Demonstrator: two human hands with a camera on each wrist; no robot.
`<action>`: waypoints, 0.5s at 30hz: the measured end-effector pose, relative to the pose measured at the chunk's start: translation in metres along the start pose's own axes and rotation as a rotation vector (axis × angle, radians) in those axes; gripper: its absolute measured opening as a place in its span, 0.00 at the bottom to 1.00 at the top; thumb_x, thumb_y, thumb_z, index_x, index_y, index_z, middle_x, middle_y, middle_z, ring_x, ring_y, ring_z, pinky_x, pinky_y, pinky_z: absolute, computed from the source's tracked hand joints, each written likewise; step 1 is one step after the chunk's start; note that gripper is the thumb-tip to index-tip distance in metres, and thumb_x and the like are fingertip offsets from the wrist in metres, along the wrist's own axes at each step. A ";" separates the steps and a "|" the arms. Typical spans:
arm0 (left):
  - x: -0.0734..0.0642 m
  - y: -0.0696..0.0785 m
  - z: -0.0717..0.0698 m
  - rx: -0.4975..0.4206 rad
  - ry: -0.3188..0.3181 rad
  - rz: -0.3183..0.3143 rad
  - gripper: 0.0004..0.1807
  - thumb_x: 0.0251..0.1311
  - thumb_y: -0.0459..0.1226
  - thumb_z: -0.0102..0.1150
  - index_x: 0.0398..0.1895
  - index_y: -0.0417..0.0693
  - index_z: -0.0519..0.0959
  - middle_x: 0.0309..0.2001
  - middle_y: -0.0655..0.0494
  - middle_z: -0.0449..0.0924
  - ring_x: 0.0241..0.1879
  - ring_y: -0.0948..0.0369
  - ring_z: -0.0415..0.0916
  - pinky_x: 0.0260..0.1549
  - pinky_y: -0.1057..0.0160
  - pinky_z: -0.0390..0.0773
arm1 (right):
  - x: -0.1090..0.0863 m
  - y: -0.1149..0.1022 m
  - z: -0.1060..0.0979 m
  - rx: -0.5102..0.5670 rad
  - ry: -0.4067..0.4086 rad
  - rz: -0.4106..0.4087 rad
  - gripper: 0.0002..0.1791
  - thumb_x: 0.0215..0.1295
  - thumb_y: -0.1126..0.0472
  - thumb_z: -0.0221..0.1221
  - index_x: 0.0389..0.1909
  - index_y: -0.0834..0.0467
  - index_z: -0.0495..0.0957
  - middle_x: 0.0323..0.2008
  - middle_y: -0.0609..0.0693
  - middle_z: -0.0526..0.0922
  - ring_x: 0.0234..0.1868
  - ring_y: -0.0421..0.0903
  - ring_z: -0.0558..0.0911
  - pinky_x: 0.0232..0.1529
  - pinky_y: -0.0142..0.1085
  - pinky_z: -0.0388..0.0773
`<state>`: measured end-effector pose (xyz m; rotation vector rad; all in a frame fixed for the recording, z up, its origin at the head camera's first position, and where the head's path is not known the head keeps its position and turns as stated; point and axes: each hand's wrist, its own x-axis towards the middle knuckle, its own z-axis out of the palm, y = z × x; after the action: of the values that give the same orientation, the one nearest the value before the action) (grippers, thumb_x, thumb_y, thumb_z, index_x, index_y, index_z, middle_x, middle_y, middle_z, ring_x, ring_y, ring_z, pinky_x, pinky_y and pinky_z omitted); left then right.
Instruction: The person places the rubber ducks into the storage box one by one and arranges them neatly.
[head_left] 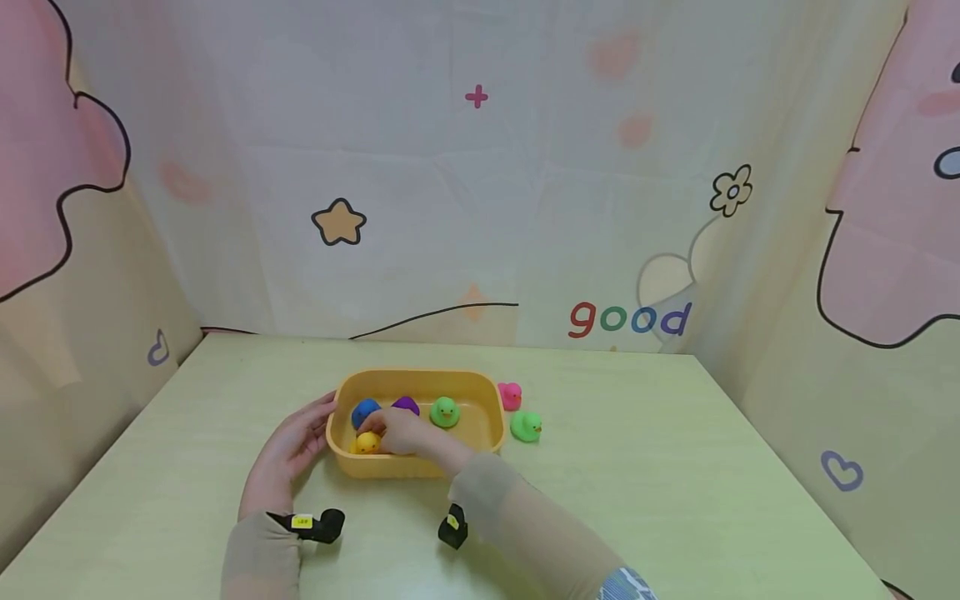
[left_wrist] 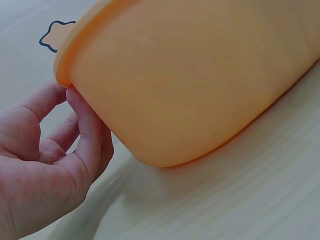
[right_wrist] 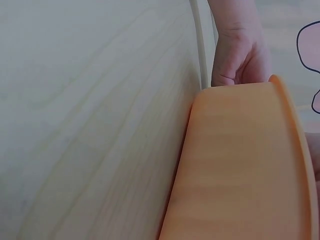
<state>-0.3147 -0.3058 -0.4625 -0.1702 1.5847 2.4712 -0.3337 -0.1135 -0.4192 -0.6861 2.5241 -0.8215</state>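
A yellow-orange plastic bin [head_left: 420, 467] stands on the table. Inside it are a blue toy duck [head_left: 365, 412], a purple toy [head_left: 406, 405] partly behind the hand, a green rubber duck [head_left: 445, 412] and a yellow rubber duck [head_left: 367, 443]. My right hand [head_left: 401, 431] reaches over the near rim, its curled fingers gripping the yellow duck near the left end; the bin wall hides this grip in the right wrist view. At the bin's left end, my left hand [head_left: 300, 435] touches the outer wall; the left wrist view shows its fingertips [left_wrist: 75, 92] just under the rim.
To the bin's right, a pink duck [head_left: 511, 396] sits close by the wall, with another green duck [head_left: 527, 427] nearer the front. Printed cloth [head_left: 480, 208] hangs behind the table and along both sides. Black cameras [head_left: 321, 526] are strapped to the wrists.
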 end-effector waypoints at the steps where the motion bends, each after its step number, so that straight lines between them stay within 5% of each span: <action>1: 0.000 0.000 0.000 0.002 -0.002 -0.001 0.36 0.73 0.39 0.49 0.78 0.42 0.46 0.40 0.72 0.82 0.45 0.74 0.78 0.49 0.74 0.78 | 0.000 0.000 0.000 0.006 0.000 0.000 0.21 0.58 0.76 0.60 0.51 0.58 0.81 0.49 0.52 0.82 0.49 0.47 0.77 0.56 0.34 0.76; 11: -0.001 0.000 0.001 0.002 -0.008 0.003 0.36 0.73 0.38 0.49 0.78 0.41 0.45 0.39 0.72 0.82 0.44 0.74 0.78 0.48 0.75 0.78 | -0.011 0.003 -0.013 0.037 0.037 -0.028 0.20 0.57 0.72 0.63 0.51 0.57 0.81 0.53 0.54 0.82 0.52 0.49 0.79 0.54 0.35 0.77; 15: -0.002 0.001 0.002 -0.011 0.001 -0.003 0.37 0.73 0.38 0.49 0.78 0.41 0.45 0.39 0.71 0.83 0.43 0.74 0.78 0.48 0.75 0.78 | -0.021 0.007 -0.030 0.058 0.060 -0.111 0.21 0.57 0.68 0.66 0.53 0.62 0.79 0.53 0.58 0.82 0.53 0.53 0.79 0.56 0.37 0.77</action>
<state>-0.3134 -0.3049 -0.4606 -0.1754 1.5701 2.4783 -0.3339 -0.0837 -0.3967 -0.7999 2.5224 -0.9633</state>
